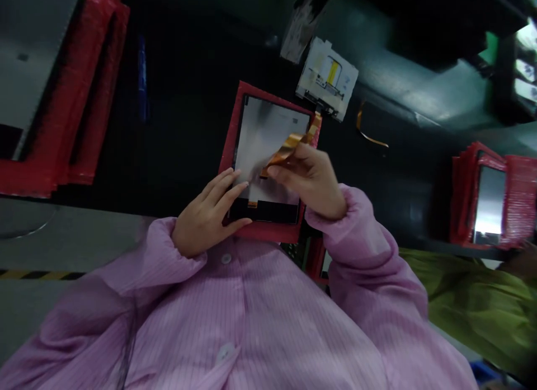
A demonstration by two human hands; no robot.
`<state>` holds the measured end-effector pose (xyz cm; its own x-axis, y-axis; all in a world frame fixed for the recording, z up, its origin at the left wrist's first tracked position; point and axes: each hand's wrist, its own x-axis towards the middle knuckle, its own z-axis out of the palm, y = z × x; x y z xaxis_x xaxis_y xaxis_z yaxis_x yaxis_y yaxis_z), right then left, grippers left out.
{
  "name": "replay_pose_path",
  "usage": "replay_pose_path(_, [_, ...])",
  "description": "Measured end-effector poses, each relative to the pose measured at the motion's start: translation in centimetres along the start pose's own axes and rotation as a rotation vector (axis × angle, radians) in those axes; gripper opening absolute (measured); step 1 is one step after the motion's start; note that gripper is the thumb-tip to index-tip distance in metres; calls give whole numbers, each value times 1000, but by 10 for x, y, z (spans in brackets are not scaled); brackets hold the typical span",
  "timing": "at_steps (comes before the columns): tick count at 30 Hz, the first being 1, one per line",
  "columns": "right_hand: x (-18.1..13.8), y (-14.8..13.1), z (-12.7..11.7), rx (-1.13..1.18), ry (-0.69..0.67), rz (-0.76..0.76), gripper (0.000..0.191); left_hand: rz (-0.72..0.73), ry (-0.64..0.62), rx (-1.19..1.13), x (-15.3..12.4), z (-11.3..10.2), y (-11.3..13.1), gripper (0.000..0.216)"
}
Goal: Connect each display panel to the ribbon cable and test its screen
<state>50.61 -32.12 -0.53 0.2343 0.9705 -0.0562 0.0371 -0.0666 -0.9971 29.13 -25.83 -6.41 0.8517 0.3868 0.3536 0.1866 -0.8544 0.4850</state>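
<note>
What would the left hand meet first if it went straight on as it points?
Probably the orange flex cable pinched in the right hand, just ahead of the left hand over the panel; depth is unclear.

Panel (272, 132) on pouch (230, 138), board (327, 79) behind.

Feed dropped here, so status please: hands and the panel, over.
Left hand flat on grey rectangular display panel. Right hand pinching its orange flex ribbon. Panel lies on red plastic sleeve. White circuit module just beyond, clear of hands.

Single head-worn view
It looks steeply down past the pink smock (251, 323) onto the tabletop (180, 99), close above left hand (205, 222) and right hand (312, 183).
</note>
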Motion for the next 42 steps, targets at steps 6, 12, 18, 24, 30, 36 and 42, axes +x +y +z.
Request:
replay_pose_path(6, [-12,46,4,-161,-67,55,19,99,102,69,-3,3,1,35])
replay_pose_path(12, [-19,44,3,-277,-122,-4,13,95,83,116,-6,5,1,29])
replay_pose_path(18, [-23,37,7,-396,-120,-78,5,40,27,52,-5,3,0,26])
replay_pose_path(24, [-26,37,8,-459,-124,-109,5,-22,70,-22,-3,4,2,39])
replay_pose_path(30, [-27,37,10,-527,-137,-265,6,-17,80,-42,-1,3,2,39])
replay_pose_path(36, [-27,39,11,-525,-141,-302,10,-31,60,-47,-2,3,3,37])
replay_pose_path(42, [-28,38,10,-555,-142,-262,10,-38,45,-39,-2,2,2,35])
